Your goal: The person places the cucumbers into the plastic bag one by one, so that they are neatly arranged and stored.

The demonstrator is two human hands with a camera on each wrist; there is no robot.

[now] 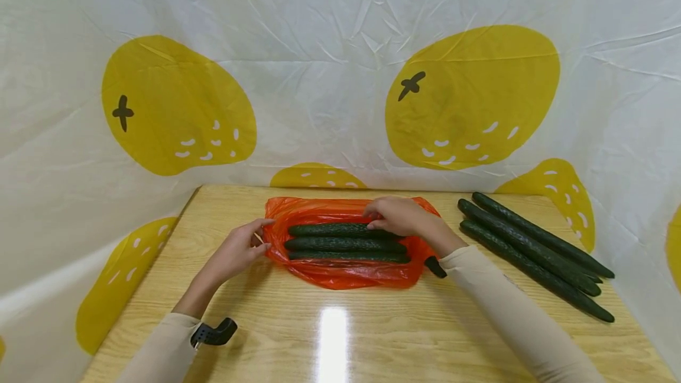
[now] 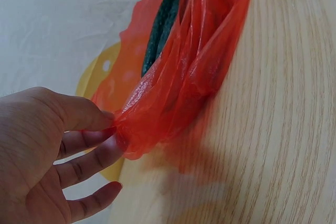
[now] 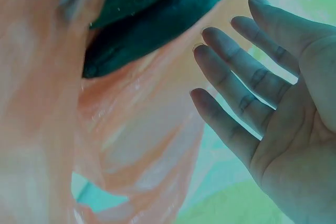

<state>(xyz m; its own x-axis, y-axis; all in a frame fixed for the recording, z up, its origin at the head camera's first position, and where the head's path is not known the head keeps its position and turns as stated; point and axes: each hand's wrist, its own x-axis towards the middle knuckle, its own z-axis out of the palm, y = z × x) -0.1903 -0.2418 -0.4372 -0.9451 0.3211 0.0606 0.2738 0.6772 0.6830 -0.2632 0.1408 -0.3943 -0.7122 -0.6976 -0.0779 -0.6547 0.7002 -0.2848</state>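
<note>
The left fingers [image 2: 84, 166] pinch a red bag [image 2: 184, 85] holding cucumbers [image 2: 159, 27] on a wooden table [image 2: 283, 114].

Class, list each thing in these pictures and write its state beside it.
Bag: open, crumpled
Cucumbers in the bag: lying side by side
Cucumbers outside the bag: loose on the table
Left hand: pinches the bag's edge
Right hand: open, holding nothing
Cloth: hanging, creased

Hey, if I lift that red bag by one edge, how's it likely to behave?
The red bag will probably flop rather than hold its shape, since its thin plastic lies in loose creases. It may sag heavily, as three cucumbers lie in it. They could roll or slide out, being long and rounded, with the bag open above them.
</note>
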